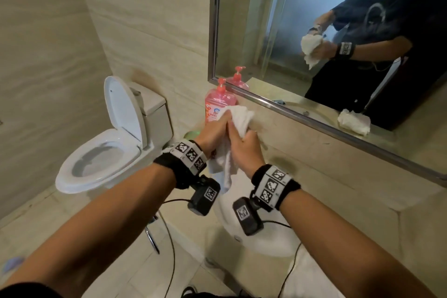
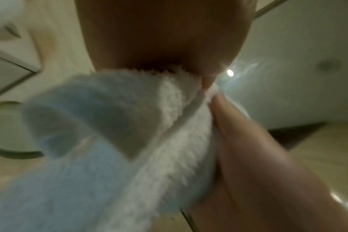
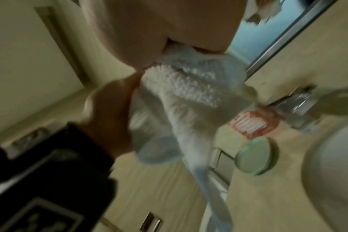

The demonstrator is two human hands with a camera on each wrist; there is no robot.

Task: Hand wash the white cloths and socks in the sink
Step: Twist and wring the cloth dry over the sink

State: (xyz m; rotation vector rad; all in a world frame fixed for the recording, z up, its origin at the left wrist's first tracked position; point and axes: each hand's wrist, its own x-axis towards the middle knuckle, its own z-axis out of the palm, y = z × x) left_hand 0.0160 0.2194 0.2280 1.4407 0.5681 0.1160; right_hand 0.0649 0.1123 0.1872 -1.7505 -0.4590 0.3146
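Note:
A white terry cloth (image 1: 238, 116) is bunched between both hands above the white sink (image 1: 268, 242). My left hand (image 1: 216, 128) grips its upper left part, and my right hand (image 1: 244, 144) grips it from the right, the two hands pressed together. A loose end of the cloth hangs down between the wrists. The left wrist view shows the cloth (image 2: 149, 141) coming out under my palm, with right-hand fingers (image 2: 248, 141) against it. From the right wrist, the cloth (image 3: 189, 97) trails down toward the sink (image 3: 332, 164). A second white cloth (image 1: 353, 121) shows only in the mirror, lying on the counter.
A pink pump bottle (image 1: 216, 101) stands on the counter behind the hands, with a green soap dish (image 3: 256, 155) beside it and the tap (image 3: 300, 102) near it. An open toilet (image 1: 106, 147) is on the left. The mirror (image 1: 314, 31) fills the wall behind.

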